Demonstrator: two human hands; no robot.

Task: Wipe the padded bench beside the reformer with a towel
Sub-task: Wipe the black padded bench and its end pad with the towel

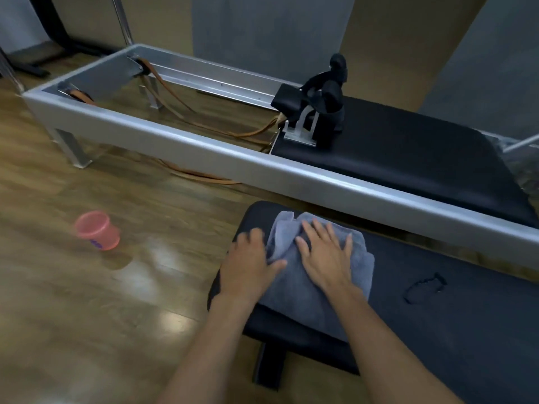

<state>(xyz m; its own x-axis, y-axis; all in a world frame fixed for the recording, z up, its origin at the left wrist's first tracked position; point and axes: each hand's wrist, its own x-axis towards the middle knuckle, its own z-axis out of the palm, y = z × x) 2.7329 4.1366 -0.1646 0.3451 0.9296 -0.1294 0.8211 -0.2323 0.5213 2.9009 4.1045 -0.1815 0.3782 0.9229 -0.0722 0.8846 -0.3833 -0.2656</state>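
Left grip (250, 262), blurred, at edge of towel (313, 282)

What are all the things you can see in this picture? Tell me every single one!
Bench: one, black, padded, front right.
Towel: one, grey-blue, on the bench's left end.
Reformer: one, silver frame with black pad, behind the bench.
Straps: several, orange-brown, inside the reformer frame.
Cup: one, pink, on the floor at left.
Floor: one, brown wood, all around.
Dark loop: one, black, on the bench; too blurred to identify.
Left hand: one, at the towel's left edge.
Right hand: one, flat on the towel.
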